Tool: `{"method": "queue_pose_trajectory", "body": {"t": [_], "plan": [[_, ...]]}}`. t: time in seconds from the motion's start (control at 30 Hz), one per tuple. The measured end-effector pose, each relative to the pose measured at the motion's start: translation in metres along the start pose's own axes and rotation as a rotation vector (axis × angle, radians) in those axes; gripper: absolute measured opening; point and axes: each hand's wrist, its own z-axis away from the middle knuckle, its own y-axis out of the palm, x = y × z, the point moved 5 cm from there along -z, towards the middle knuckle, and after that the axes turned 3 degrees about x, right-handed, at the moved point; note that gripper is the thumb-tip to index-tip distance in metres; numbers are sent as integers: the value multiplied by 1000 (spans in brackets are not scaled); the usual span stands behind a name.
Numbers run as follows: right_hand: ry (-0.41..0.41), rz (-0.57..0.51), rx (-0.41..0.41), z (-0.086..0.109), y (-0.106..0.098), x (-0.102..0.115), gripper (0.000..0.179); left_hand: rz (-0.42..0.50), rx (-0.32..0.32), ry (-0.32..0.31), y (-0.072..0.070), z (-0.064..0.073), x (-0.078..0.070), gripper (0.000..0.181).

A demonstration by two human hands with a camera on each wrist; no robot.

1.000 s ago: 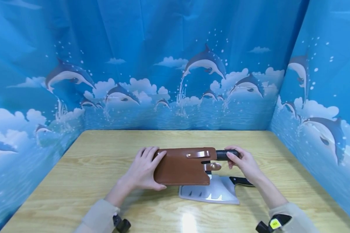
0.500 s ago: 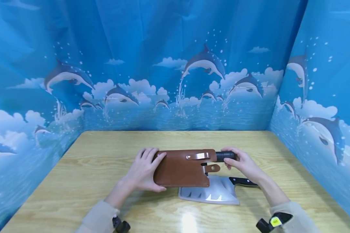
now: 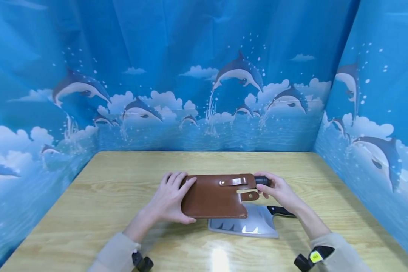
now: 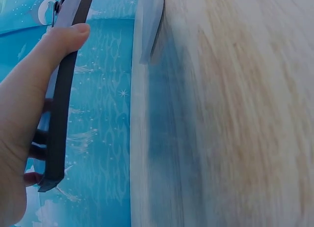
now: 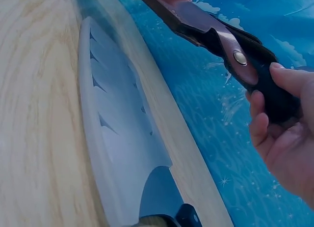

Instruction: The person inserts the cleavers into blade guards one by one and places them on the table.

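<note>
My left hand [image 3: 172, 198] grips the left end of a brown leather knife sheath [image 3: 214, 200], thumb at the lower edge and fingers over the top. The sheath is held level above the table. From its right end sticks out a black knife handle [image 3: 261, 180], which my right hand [image 3: 277, 190] pinches between thumb and fingers. That knife's blade is hidden in the leather. A snap strap [image 3: 249, 196] hangs out loose under the handle. Below, a cleaver [image 5: 120, 109] with a pale broad blade and black riveted handle lies on the table, partly behind the sheath in the head view.
The light wooden table [image 3: 122, 177] reaches back to a blue curtain [image 3: 190, 75] printed with dolphins, which also closes off both sides. Wrist cameras [image 3: 142, 261] are strapped over the sleeves.
My right hand has moved left toward the sheath, and less of the black handle shows. The blade sliver seen earlier beside the strap has gone into the sheath.
</note>
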Motion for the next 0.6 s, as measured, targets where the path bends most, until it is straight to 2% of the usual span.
{"method": "queue_pose_trajectory", "body": {"t": [0.13, 0.23, 0.43, 0.6], "plan": [[0, 37, -13, -2, -2, -1, 39, 9, 39, -18, 2, -4, -1, 111], [29, 49, -66, -4, -9, -4, 41, 11, 59, -23, 5, -13, -1, 112], [134, 17, -248, -6, -36, -17, 50, 34, 142, -24, 16, -46, -4, 112], [191, -42, -329, -4, -58, -29, 54, 30, 230, -34, 31, -77, -9, 113]]}}
